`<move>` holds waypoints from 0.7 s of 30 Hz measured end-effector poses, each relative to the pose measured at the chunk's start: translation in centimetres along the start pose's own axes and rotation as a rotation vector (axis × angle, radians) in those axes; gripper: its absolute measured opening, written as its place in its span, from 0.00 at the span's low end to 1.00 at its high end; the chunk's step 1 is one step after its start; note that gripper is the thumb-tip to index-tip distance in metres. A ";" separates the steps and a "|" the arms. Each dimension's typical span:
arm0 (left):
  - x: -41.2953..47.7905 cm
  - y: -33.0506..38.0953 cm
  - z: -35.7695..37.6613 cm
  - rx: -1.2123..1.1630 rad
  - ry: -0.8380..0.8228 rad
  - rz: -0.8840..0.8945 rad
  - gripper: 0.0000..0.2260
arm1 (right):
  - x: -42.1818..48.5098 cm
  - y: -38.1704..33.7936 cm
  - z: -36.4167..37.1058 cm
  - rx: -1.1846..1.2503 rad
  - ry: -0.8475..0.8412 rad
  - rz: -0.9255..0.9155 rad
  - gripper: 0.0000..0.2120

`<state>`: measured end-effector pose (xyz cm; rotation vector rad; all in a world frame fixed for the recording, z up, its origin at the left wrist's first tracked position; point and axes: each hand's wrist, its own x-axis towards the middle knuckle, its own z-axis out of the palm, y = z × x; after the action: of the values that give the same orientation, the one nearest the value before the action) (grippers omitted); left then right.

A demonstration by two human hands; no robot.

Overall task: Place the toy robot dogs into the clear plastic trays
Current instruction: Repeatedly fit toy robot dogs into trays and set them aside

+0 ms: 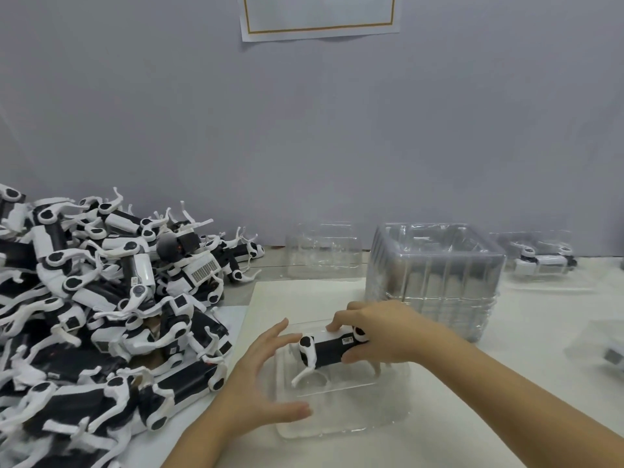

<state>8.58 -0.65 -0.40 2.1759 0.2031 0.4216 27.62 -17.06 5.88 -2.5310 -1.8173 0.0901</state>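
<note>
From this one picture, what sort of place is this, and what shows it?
Probably a toy packing station. A heap of identical toy robot dogs lies left, a stack of clear plastic trays stands behind, and the right hand holds one dog in a tray.

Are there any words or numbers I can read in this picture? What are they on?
None can be read.
The paper sign on the wall: cut off by the frame's top, only an orange border shows.
The sticker on the toy robot dog gripped by the right hand: too small and blurred.
The small label on a dog in the pile: too blurred.
</note>
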 end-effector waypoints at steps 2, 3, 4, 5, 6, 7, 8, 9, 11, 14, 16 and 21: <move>0.0 0.0 -0.1 0.010 -0.004 -0.001 0.40 | 0.2 0.4 0.1 -0.026 0.019 -0.027 0.23; 0.0 0.1 -0.1 0.012 -0.008 -0.001 0.40 | 0.3 0.5 0.1 -0.060 0.025 -0.048 0.24; 0.0 0.1 -0.1 0.009 -0.017 -0.005 0.40 | 0.4 0.6 0.2 -0.097 0.031 -0.075 0.25; 0.0 0.1 -0.1 -0.001 -0.031 -0.012 0.39 | 0.4 0.7 0.4 -0.139 0.037 -0.109 0.25; 0.0 0.1 -0.1 -0.015 -0.043 -0.020 0.37 | 0.4 0.7 0.7 -0.186 0.048 -0.152 0.26; 0.0 0.1 -0.1 -0.028 -0.051 -0.028 0.35 | 0.3 0.8 1.1 -0.230 0.059 -0.192 0.26; 0.0 0.1 -0.1 -0.039 -0.054 -0.035 0.34 | 0.2 1.0 1.6 -0.249 0.079 -0.215 0.27; 0.1 0.1 -0.1 -0.042 -0.051 -0.041 0.33 | 0.0 1.2 1.9 -0.245 0.101 -0.222 0.27; 0.3 0.2 -0.1 -0.021 -0.043 -0.049 0.32 | -0.4 1.4 2.2 -0.223 0.148 -0.231 0.27; 0.3 0.2 -0.2 0.017 -0.071 -0.054 0.33 | -1.5 1.3 2.1 0.004 0.325 -0.165 0.27; 0.5 0.2 0.3 0.010 -0.102 -0.041 0.37 | -2.4 1.3 2.0 0.385 0.470 0.007 0.23; 1.7 1.3 2.1 -0.440 0.203 -0.246 0.62 | -4.4 0.4 4.8 0.763 0.576 0.434 0.22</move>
<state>10.93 -2.55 -0.12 1.6533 0.4413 0.4944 26.27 -21.37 1.19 -2.0348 -0.7934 0.0411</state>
